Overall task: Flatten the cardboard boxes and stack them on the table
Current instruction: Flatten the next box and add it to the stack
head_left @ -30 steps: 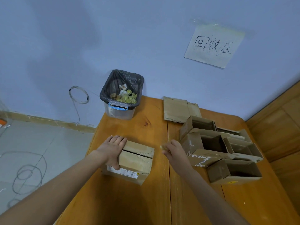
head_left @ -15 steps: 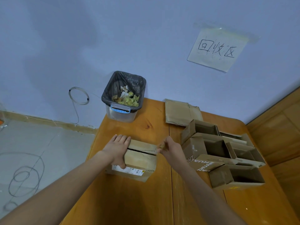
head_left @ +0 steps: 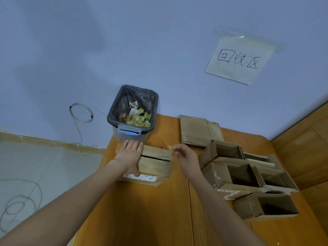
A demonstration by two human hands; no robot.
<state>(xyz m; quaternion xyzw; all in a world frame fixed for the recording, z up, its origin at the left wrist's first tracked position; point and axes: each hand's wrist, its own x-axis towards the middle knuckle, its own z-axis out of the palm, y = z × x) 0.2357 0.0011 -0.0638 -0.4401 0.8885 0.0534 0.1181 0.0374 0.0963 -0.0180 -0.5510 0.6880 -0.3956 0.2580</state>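
The closed cardboard box (head_left: pixel 156 166) is being opened at its top seam, so the step in hand is judged to be stripping the tape before the box can be collapsed. The box lies on the counter (head_left: pixel 142 210), just in front of the lined bin (head_left: pixel 133 112). The left hand (head_left: pixel 130 155) is pressed on the box's left end, fingers straight over the top and thumb down the near side. The right hand (head_left: pixel 184 157) is held at the box's far right corner, its fingertips pinched on a small pale scrap (head_left: pixel 170 148), taken to be tape; whether the scrap is attached to the box cannot be told. One flattened box (head_left: pixel 197 130) is laid at the back of the counter, and several open boxes (head_left: pixel 245 178) are heaped to the right. Next, the flaps would need to be spread and the box pressed flat. Against the earlier frames, the right hand has been brought from beside the box up to its far corner, while the left hand has been kept pressed on the box.
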